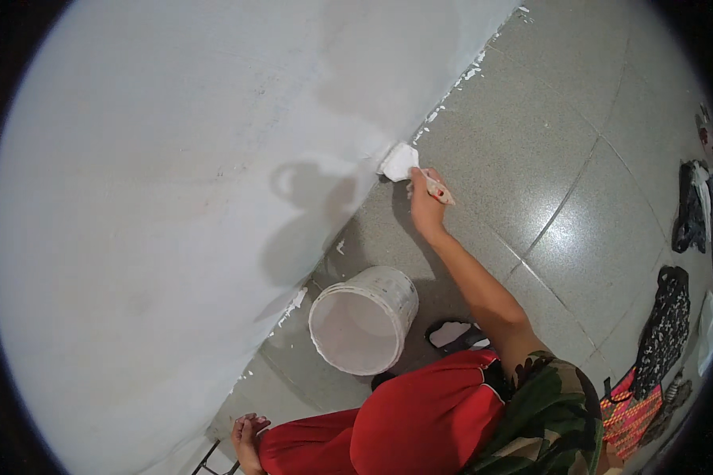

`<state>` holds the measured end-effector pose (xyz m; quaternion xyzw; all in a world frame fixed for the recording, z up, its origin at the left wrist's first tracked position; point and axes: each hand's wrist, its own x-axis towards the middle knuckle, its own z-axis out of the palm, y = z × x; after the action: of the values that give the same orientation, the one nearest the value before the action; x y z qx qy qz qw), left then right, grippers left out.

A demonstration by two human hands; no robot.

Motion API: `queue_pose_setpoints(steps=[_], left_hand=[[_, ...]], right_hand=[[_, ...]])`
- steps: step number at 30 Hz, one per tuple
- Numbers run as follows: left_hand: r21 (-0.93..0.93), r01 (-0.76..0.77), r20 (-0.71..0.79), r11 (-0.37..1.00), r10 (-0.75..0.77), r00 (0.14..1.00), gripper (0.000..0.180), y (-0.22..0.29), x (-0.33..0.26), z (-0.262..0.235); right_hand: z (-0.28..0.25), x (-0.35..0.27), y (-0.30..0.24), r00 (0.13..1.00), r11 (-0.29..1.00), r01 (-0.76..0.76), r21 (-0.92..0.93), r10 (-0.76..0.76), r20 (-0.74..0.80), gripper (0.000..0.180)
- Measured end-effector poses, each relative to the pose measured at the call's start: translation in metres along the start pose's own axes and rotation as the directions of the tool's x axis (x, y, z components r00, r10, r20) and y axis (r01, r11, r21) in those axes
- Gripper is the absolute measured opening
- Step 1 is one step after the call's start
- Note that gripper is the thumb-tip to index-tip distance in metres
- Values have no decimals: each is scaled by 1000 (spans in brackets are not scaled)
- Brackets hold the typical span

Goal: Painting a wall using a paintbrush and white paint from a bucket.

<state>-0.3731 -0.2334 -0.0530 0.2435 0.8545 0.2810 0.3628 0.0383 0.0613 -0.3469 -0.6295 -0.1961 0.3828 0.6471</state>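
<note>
White-loaded paintbrush (404, 164), one, gripped in right hand (425, 207); one bucket (364, 318); left hand (245, 436) loosely curled, empty.

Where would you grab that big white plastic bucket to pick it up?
Probably by the rim of the big white plastic bucket, coming from above. It stands upright and open on the grey tiled floor, so the round rim is the easiest part to reach. No handle shows clearly, and it holds white paint, so lift it level.
</note>
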Motion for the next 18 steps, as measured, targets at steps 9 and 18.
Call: queue_pose_setpoints(steps=[9, 18], left_hand=[[-6, -21, -13, 1000, 21, 1000, 34, 5, -3, 4], [-23, -26, -3, 999, 26, 1000, 31, -2, -1, -2]], right_hand=[[-21, -8, -29, 998, 995, 66, 81, -66, -1, 24], [4, 15, 10, 998, 996, -47, 78, 49, -24, 24]])
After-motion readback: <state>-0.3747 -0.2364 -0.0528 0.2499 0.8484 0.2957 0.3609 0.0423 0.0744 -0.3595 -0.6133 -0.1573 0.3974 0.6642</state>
